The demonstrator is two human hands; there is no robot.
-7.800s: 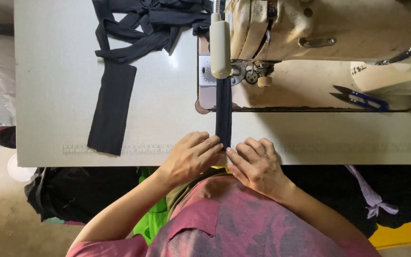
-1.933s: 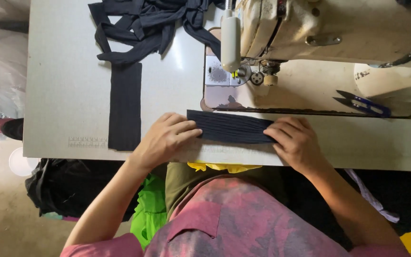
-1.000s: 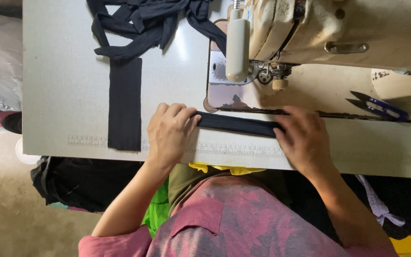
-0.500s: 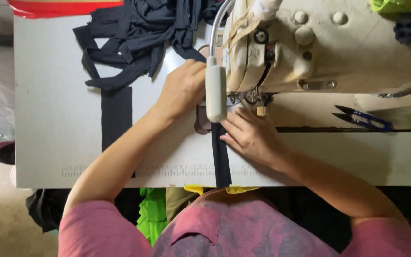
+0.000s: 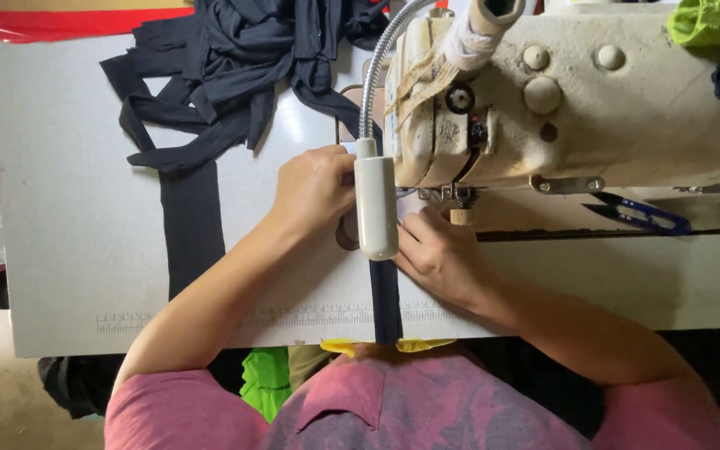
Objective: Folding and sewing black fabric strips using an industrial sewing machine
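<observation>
Right now, a long, narrow strip of dark navy cloth [image 5: 386, 304] lies straight across the white sewing table [image 5: 60, 250]. It runs from the near edge, where it hangs over a little, up toward the needle part of the big cream metal sewing machine [image 5: 577, 108]. The right hand [image 5: 437, 254] lies flat on the strip just in front of the needle, with its fingers spread narrow and pressing the cloth down. The left hand [image 5: 314, 187] sits just left of the machine, behind the small white lamp on a bendy silver neck [image 5: 375, 204]. Its fingers are curled, but the lamp hides what they touch, so it is not clear if they hold anything.

A printed ruler line [image 5: 235, 317] runs along the near edge of the table. At the far left of the table lies a messy pile of dark navy cloth strips [image 5: 235, 58], and one flat strip [image 5: 189, 221] reaches down from it toward the near edge. A red band [image 5: 77, 18] shows at the far left corner. Small blue-handled thread snips [image 5: 639, 215] rest on the machine bed at the right. A bit of green cloth [image 5: 710, 18] sits on top of the machine at the far right corner.
</observation>
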